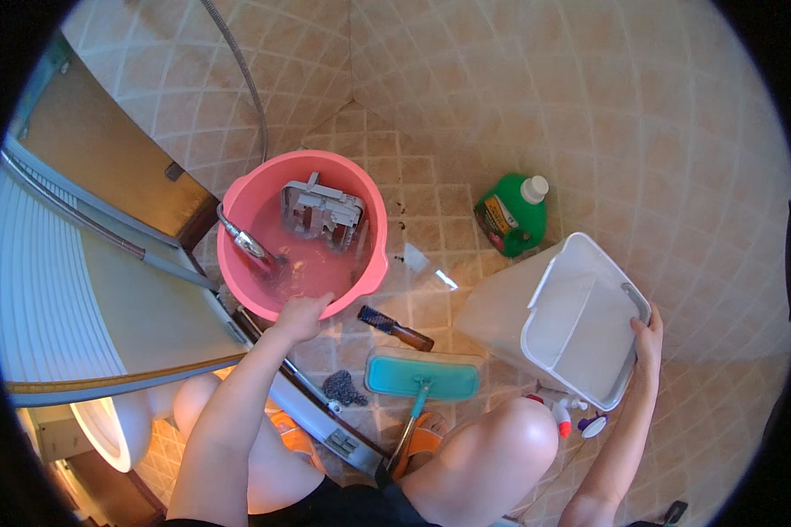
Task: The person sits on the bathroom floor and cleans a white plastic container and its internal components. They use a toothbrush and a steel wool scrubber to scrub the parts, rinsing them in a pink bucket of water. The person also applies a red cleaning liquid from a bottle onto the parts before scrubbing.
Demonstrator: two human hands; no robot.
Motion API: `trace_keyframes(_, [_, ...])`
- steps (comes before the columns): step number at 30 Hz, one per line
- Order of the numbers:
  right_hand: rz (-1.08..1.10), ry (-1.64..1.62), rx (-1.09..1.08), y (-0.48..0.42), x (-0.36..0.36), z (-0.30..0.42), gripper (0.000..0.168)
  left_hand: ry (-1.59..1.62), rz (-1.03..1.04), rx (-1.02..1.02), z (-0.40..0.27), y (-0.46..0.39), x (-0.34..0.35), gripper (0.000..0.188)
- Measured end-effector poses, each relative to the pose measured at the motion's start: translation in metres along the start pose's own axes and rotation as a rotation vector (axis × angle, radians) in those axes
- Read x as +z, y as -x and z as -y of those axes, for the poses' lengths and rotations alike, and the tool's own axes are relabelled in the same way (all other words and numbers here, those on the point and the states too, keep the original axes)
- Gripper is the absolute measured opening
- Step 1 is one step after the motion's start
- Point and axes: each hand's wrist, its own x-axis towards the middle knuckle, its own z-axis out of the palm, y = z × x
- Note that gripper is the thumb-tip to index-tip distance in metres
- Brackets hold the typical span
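My left hand grips the near rim of a round pink plastic basin, with the thumb over the edge. Water covers the basin's bottom. A grey plastic frame-like part stands in it, partly under water. A chrome shower head hangs over the left rim, its tip low by the water. On the right, a tall white plastic bin is tilted with its open top towards me. My right hand holds its right rim at a grey handle; some fingers are hidden behind the wall. I see nothing inside the bin.
Behind the bin stands a green detergent jug. Between my feet and the basin lie a hairbrush, a turquoise flat mop and a dark mesh scrubber. Several small bottles sit by my right knee. A sliding-door track crosses the floor.
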Motion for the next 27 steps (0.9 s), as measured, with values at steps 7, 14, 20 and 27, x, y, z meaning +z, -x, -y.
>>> trace_keyframes(7, [-0.299, 0.227, -0.395, -0.009, -0.022, -0.006, 0.039, -0.059, 0.136, -0.032, -0.022, 0.012, 0.006, 0.047])
trace_keyframes(14, [0.399, 0.187, -0.911, 0.136, 0.120, 0.229, 0.042, -0.047, 0.352, -0.026, -0.043, 0.057, 0.015, 0.051])
trace_keyframes(20, [0.751, 0.488, -0.483, 0.106, 0.327, 0.145, 0.069, -0.057, 0.361, -0.017, -0.047, 0.053, -0.024, 0.036])
trace_keyframes(27, [0.494, 0.278, -0.087, 0.154, 0.432, 0.125, 0.041, 0.811, -1.126, -0.851, 0.241, 0.086, 0.008, 0.047])
